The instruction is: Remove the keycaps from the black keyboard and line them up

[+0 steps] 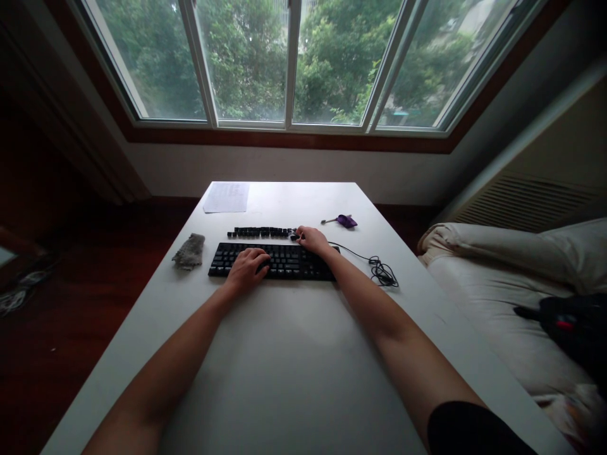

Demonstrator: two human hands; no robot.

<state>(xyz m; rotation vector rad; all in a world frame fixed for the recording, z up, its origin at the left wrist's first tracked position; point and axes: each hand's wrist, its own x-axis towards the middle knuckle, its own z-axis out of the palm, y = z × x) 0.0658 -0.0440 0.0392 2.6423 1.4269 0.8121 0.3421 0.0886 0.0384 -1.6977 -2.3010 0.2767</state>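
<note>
A black keyboard (289, 260) lies on the white table, partly covered by my hands and right forearm. My left hand (246, 264) rests over its left-middle part, fingers stretched and thumb apart. Just behind the keyboard, loose black keycaps (258, 232) stand in rows. At the right end of these rows, my right hand (312, 239) reaches across the keyboard, its bent fingertips closed on a keycap (294, 237). The grip itself is small and partly hidden. From the keyboard's back right runs a black cable (383, 273), coiled on the table.
A grey cloth (189, 251) lies left of the keyboard. Papers (226, 197) are at the table's far left corner. A small brush (329, 221) and a purple item (346, 221) sit at the back right. A cushioned sofa (493, 297) stands beyond the table's right edge.
</note>
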